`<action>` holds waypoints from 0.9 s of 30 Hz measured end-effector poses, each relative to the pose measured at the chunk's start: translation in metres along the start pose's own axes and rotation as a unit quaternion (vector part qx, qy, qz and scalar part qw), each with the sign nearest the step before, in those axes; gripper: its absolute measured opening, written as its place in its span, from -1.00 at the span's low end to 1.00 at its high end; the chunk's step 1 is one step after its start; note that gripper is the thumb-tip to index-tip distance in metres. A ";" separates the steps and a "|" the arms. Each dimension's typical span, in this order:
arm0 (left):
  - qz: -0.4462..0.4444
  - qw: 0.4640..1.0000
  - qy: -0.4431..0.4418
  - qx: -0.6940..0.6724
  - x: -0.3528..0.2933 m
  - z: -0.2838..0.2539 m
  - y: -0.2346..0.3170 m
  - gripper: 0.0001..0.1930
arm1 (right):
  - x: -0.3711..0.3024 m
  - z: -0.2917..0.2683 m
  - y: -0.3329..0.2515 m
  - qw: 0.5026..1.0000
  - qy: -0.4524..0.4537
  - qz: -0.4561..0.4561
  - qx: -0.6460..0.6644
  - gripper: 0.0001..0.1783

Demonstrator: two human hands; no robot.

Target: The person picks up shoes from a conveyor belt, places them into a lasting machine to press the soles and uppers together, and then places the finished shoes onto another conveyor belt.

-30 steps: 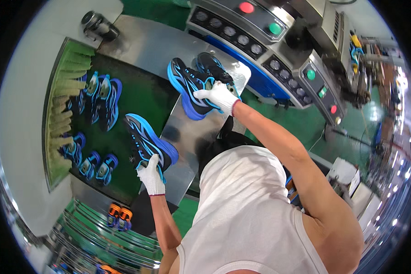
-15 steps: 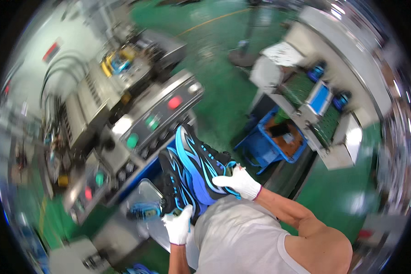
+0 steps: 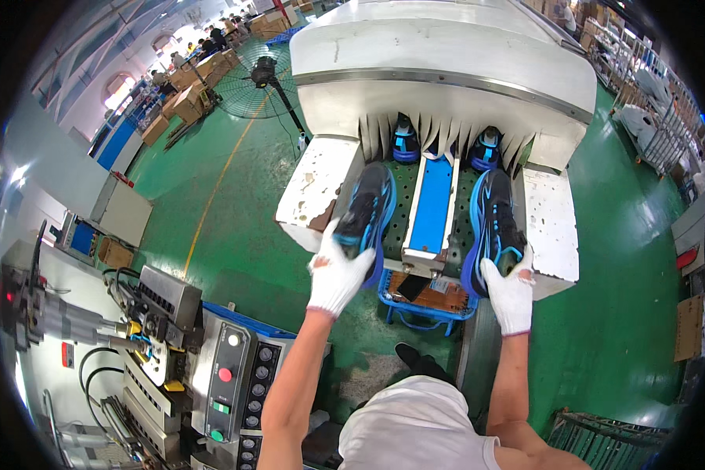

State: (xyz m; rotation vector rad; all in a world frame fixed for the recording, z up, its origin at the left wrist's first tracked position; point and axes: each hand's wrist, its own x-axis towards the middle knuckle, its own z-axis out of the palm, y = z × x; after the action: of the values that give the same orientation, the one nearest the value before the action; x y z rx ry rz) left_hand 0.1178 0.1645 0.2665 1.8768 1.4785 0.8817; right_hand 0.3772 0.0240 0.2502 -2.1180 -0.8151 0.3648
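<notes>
My left hand (image 3: 338, 276), in a white glove, is closed on the heel end of a black and blue sneaker (image 3: 366, 211). A matching sneaker (image 3: 493, 215) is gripped at its heel by my right hand (image 3: 511, 294), also gloved. Both shoes point away from me, over the near end of a white tunnel machine's two perforated green belts (image 3: 403, 207); whether they touch the belts I cannot tell. Farther in, another pair stands at the strip curtain: a left sneaker (image 3: 405, 145) and a right sneaker (image 3: 486, 150). A blue-topped divider (image 3: 433, 196) separates the belts.
Below the machine's mouth stands a blue stool-like cart (image 3: 427, 315) with a dark flat object on its brown top. At left is a press with a button panel (image 3: 231, 376). A black floor fan (image 3: 265, 74) stands beyond, and a wire cage cart (image 3: 658, 117) sits far right.
I have turned right, from the press to the tunnel machine. The two sneakers, held together before, are now apart, one in each hand over the belts.
</notes>
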 end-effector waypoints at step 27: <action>-0.742 0.383 0.433 0.340 -0.847 -0.048 -0.191 -0.74 | -0.246 0.383 0.032 0.566 -0.696 -0.405 -0.174 -0.25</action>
State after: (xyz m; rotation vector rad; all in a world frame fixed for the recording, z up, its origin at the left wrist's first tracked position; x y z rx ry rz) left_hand -0.1726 -0.6193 0.0270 -0.6333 3.3246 0.0885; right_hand 0.0121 0.0742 -0.0186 -1.0451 -2.7649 1.4769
